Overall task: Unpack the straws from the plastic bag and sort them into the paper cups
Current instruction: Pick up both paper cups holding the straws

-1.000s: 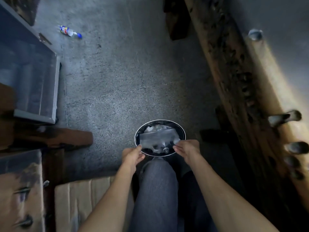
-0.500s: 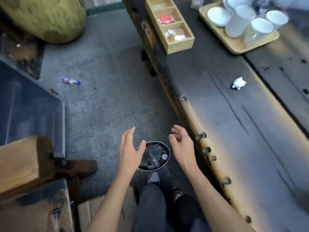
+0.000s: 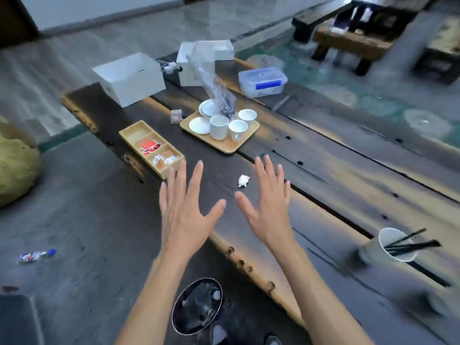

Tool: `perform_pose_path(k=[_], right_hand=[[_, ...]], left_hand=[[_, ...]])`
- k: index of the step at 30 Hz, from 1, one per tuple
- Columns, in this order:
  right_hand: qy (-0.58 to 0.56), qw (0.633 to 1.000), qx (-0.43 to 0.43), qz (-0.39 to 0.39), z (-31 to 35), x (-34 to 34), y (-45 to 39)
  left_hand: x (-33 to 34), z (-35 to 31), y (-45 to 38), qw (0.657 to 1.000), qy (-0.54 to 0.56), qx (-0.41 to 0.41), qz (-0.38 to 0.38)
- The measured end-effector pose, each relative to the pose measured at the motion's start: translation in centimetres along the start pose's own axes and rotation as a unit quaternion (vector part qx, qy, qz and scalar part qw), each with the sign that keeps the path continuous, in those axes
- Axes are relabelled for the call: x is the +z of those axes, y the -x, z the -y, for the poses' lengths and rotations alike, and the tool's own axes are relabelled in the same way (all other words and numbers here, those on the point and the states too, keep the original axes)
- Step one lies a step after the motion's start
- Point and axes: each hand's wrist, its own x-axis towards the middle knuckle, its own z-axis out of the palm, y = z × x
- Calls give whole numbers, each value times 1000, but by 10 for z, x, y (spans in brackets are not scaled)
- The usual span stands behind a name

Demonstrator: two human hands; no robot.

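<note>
My left hand (image 3: 185,207) and my right hand (image 3: 267,206) are raised side by side over the near edge of the dark wooden table (image 3: 323,185), fingers spread, holding nothing. A clear plastic bag with dark straws (image 3: 215,85) stands tilted at the far end of a wooden tray (image 3: 225,144). At the right, a white paper cup (image 3: 388,246) lies tipped with several black straws (image 3: 410,244) sticking out of it. On the floor below my arms is a round black bin (image 3: 198,306) with clear plastic inside.
White cups (image 3: 219,127) and saucers sit on the tray. A compartment box (image 3: 151,148), a crumpled white scrap (image 3: 243,181), white boxes (image 3: 129,77) and a lidded plastic container (image 3: 261,82) are on the table. A small bottle (image 3: 37,255) lies on the floor.
My hands let go of the clear plastic over the bin, opened, and rose above the table edge. My view lifted from the floor to the table.
</note>
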Motion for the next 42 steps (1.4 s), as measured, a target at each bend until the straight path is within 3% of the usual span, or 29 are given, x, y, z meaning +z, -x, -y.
perform_pose_path(k=[15, 25, 31, 36, 42], right_hand=[[-9, 966, 201, -160, -163, -178, 103], [-58, 926, 294, -232, -271, -266, 191], [-174, 883, 338, -275, -290, -251, 227], [-206, 803, 450, -334, -315, -218, 266], [-256, 756, 518, -307, -358, -207, 264]], left_hand=[[127, -222, 34, 966, 129, 172, 143], [225, -340, 101, 946, 186, 140, 227], [261, -331, 112, 936, 233, 34, 262], [292, -309, 113, 916, 263, -80, 293], [324, -297, 104, 888, 297, -165, 311]])
